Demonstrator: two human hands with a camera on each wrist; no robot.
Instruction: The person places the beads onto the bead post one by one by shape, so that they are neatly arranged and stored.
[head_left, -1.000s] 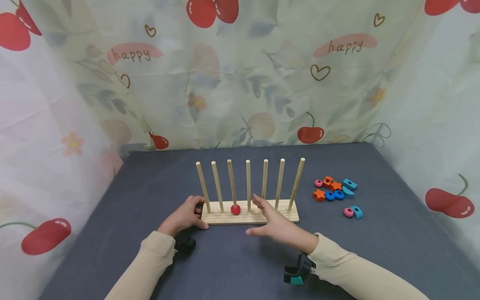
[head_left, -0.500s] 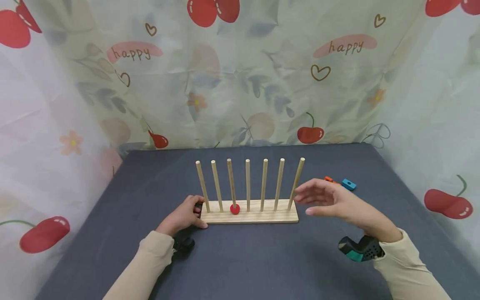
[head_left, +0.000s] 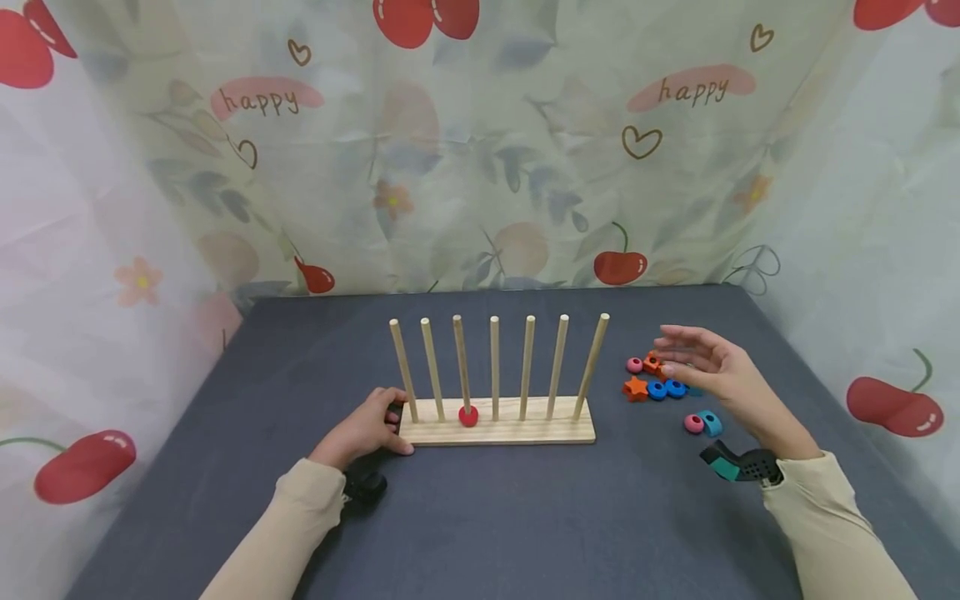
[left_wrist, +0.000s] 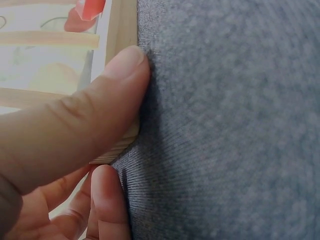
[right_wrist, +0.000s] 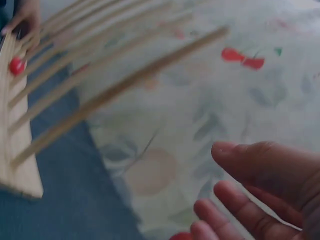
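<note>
My left hand [head_left: 369, 429] holds the left end of a wooden peg board [head_left: 540, 431], which has a row of several upright pegs. In the left wrist view the thumb [left_wrist: 117, 82] lies along the board's front edge, the other fingers around its end. A red bead [head_left: 468, 416] sits at the foot of the third peg from the left. My right hand [head_left: 712, 371] hovers over a group of small beads at the right, fingers loosely bent and holding nothing. Near it are an orange star bead [head_left: 635, 389], a pink bead [head_left: 634, 365] and blue round beads [head_left: 657, 390]; the hand hides others.
A second pink bead [head_left: 693, 424] and a light blue bead [head_left: 711, 422] lie a little nearer, beneath the right wrist. The dark cloth-covered table [head_left: 495, 517] ends at a printed curtain [head_left: 465, 208], with more curtain along both sides.
My right hand has travelled from in front of the pegs rightward to the loose beads. The left hand stays on the board's end, and the red bead has not moved.
</note>
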